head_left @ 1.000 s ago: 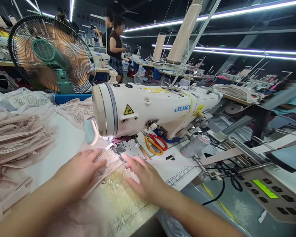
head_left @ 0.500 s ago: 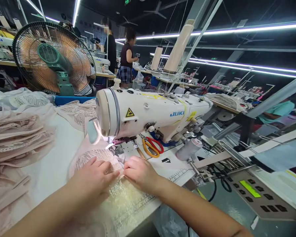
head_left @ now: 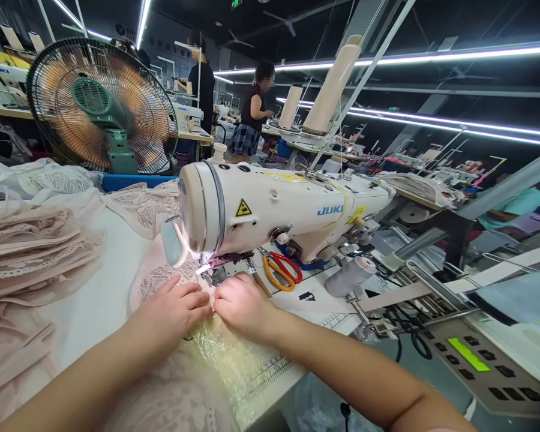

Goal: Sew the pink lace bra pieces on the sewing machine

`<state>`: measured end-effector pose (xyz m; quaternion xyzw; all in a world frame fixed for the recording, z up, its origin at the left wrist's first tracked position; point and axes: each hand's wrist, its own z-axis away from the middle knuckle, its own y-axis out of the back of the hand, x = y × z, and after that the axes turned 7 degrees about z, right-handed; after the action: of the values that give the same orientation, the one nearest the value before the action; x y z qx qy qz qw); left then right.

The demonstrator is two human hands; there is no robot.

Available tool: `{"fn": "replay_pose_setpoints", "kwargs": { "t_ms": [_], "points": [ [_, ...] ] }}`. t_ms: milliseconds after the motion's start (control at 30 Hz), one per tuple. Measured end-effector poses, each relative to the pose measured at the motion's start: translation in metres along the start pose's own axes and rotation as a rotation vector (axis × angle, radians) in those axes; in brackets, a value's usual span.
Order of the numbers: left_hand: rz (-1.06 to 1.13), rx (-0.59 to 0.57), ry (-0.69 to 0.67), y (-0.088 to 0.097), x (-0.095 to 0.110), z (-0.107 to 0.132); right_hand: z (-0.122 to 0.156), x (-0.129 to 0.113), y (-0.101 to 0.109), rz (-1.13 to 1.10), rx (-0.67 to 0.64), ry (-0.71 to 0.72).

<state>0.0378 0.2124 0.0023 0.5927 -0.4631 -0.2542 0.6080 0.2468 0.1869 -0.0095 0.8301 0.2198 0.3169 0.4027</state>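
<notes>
Pale pink lace fabric [head_left: 155,279] lies under the needle end of a white sewing machine [head_left: 270,207]. My left hand [head_left: 173,309] rests on the lace just in front of the presser foot, its fingers bent and thumb drawn in at the fabric's edge. Close beside it, my right hand [head_left: 243,306] is closed in a pinch on the same lace; the fingertips are partly hidden. More of the lace hangs toward me beneath my left forearm. Yellowish clear plastic [head_left: 220,354] covers the table's front edge below both hands.
Stacked pink fabric pieces [head_left: 36,240] lie at the left. Orange-and-red-handled scissors [head_left: 281,270] and a grey thread cone [head_left: 348,276] are right of the needle. A fan [head_left: 101,105] stands behind. A control panel [head_left: 486,366] sits at lower right. Two people stand in the background.
Both hands have moved closer to the presser foot, my right hand shifting left and up, nearer my left. The lace has advanced with them. The view has shifted slightly.
</notes>
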Motion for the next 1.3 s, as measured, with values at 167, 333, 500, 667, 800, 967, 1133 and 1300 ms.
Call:
{"fn": "replay_pose_setpoints", "kwargs": {
  "t_ms": [167, 333, 500, 667, 800, 967, 1133, 1300],
  "points": [
    [-0.090, 0.012, -0.001, -0.002, -0.010, 0.001, 0.000, -0.001, 0.000, -0.030, -0.022, -0.105],
    [-0.148, 0.054, 0.024, 0.000, -0.011, 0.000, 0.003, -0.001, 0.004, -0.097, -0.116, -0.155],
    [-0.254, 0.041, 0.023, 0.004, -0.007, -0.001, 0.004, -0.002, 0.006, -0.136, -0.166, -0.200],
    [-0.380, 0.045, 0.045, 0.006, -0.008, -0.001, 0.002, -0.003, 0.006, -0.134, -0.225, -0.237],
    [-0.420, 0.062, 0.083, 0.011, -0.010, -0.003, 0.001, -0.004, 0.005, -0.130, -0.254, -0.241],
    [-0.372, 0.076, 0.183, 0.014, -0.014, -0.004, 0.001, -0.004, 0.006, -0.142, -0.244, -0.247],
    [-0.512, 0.068, 0.256, 0.011, -0.022, -0.004, 0.002, -0.005, 0.007, -0.184, -0.282, -0.271],
    [-0.597, 0.217, 0.332, 0.013, -0.030, 0.001, 0.004, -0.002, 0.013, -0.278, -0.148, -0.285]
  ]
}}
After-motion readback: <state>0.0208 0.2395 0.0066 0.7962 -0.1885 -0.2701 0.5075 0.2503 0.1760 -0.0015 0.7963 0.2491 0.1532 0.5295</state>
